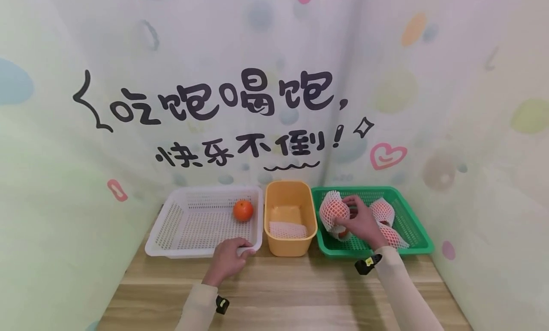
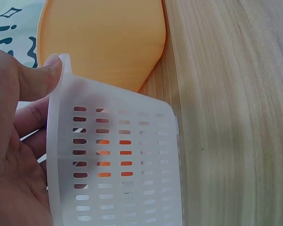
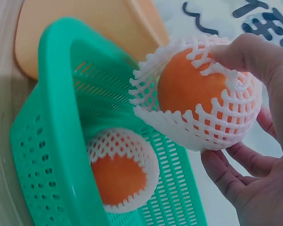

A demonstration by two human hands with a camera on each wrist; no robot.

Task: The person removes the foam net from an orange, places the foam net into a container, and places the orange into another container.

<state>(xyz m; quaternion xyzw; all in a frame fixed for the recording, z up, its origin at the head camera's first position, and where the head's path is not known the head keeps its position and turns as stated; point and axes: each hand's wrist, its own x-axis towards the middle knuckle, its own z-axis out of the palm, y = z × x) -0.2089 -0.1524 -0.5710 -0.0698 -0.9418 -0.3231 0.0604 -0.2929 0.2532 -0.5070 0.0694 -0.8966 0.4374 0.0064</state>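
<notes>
My right hand [image 1: 363, 222] holds an orange in a white foam net sleeve [image 3: 193, 89], thumb on one side and fingers on the other. Under it is the green basket [image 3: 56, 117], where another netted orange [image 3: 120, 174] lies near the wall. Two more netted oranges [image 1: 382, 211] sit at the right of that basket, partly behind my wrist. At the left, my left hand [image 1: 229, 260] grips the white basket [image 2: 113, 94] by its rim near the front right corner. One bare orange [image 1: 243, 210] rests inside, toward the right wall.
Between the two baskets stands a yellow tub [image 1: 288, 249] with a white foam net [image 1: 287, 230] on its bottom. All three containers stand on a wooden table [image 1: 291, 293], close to the printed curtain [image 1: 240, 45] behind it.
</notes>
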